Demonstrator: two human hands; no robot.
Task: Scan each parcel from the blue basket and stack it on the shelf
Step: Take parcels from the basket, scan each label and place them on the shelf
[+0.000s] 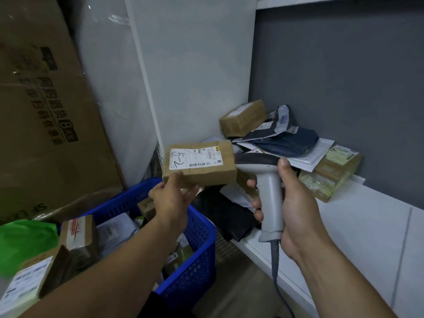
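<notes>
Forearms come in from the bottom edge, one each side. Left hand (172, 198) is holding a small brown box (206, 171) up by its near bottom edge, thumb on the front face and fingers curled underneath. The white label (192, 158) on top faces up, with "5-2" scrawled on it in marker. Right hand (296, 203) is wrapped round the grip of a grey scanner (270, 191), thumb up near the head. The scanner's dark nose sits right at the box's right end, pretty much touching it. A cable (274, 260) hangs off the handle.

The box is up in the air, over the far corner of the blue basket (197, 260) and just in front of the white shelf (367, 226). Basket's got more parcels in it. On the shelf there's a messy pile (286, 138) of boxes and mailer bags in the back corner. Big carton (46, 111) stands at the left, green bag (25, 242) bottom left.
</notes>
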